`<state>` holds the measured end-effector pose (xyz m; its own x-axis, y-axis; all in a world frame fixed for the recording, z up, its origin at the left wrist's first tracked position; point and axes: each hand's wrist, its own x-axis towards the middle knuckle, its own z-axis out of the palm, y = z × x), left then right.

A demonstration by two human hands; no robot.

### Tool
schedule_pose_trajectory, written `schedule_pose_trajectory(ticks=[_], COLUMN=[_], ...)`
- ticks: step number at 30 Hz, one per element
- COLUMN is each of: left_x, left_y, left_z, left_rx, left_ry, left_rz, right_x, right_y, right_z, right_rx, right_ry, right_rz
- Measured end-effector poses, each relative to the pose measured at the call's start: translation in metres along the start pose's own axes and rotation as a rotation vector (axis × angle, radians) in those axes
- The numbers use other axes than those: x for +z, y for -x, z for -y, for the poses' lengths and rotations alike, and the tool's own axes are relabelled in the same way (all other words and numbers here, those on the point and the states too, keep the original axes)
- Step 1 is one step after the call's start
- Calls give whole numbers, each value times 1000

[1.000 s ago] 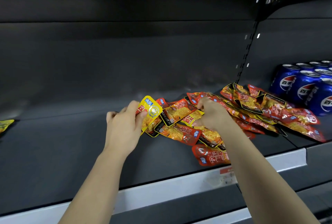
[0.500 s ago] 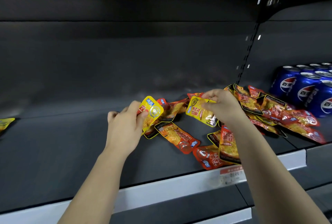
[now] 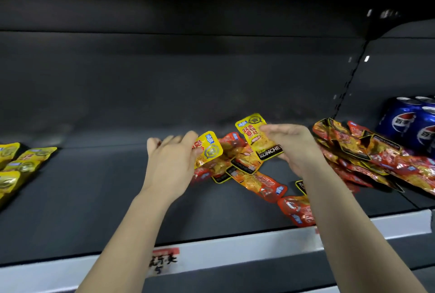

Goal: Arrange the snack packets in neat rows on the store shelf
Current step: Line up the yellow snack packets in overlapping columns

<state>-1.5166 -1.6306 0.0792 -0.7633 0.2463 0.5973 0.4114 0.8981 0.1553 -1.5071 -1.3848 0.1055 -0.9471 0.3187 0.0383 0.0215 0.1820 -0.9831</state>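
From the head view, my left grip (image 3: 171, 163) holds a small yellow packet (image 3: 210, 149) by its left end, thumb on the front and fingers curled behind, with the packet tilted up off the shelf (image 3: 94, 198). My right grip (image 3: 294, 146) pinches a second yellow packet (image 3: 255, 136) along its right edge; it stands nearly upright, black band at the bottom, just beside the one in my left. Under and between both lie loose red and orange packets (image 3: 259, 181), overlapping at odd angles, one near the shelf's front lip. The picture is blurred there, so I cannot tell whether the packet in my right touches them. To the right sprawls a bigger heap of red packets (image 3: 367, 154), its far edge against blue cans (image 3: 409, 125). At the far left, well apart, sit yellow packets in a row (image 3: 14, 165). A red label (image 3: 164, 258) sits on the white price strip (image 3: 235, 249).
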Motion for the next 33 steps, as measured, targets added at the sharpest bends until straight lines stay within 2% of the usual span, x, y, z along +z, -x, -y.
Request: schedule_pose_trajectory(ticks=[7,11,17,23,26,29,33], left_x=[-27,-43,-81,-108,-111,-113,-117], left_y=[17,29,42,50,51,50,47], left_z=[73,128,212,295,327,347,359], left_rx=[-39,-34,-43,-72,-87,-109,-132], left_ry=[-90,-123,-208,-265,-265,-267,-240], left_rz=[20,16,-81,-152,-130,-99,-94], right_x=[82,140,233,317,354,386,408], right_y=[15,27,39,50,58,60,54], right_z=[17,30,43,51,54,52,52], right_rx=[-95,-3,45,114,189,263,301], right_ry=[-20,-89,-190,-66,-139,-224,-111], right_rz=[55,126,81,229,314,277,241])
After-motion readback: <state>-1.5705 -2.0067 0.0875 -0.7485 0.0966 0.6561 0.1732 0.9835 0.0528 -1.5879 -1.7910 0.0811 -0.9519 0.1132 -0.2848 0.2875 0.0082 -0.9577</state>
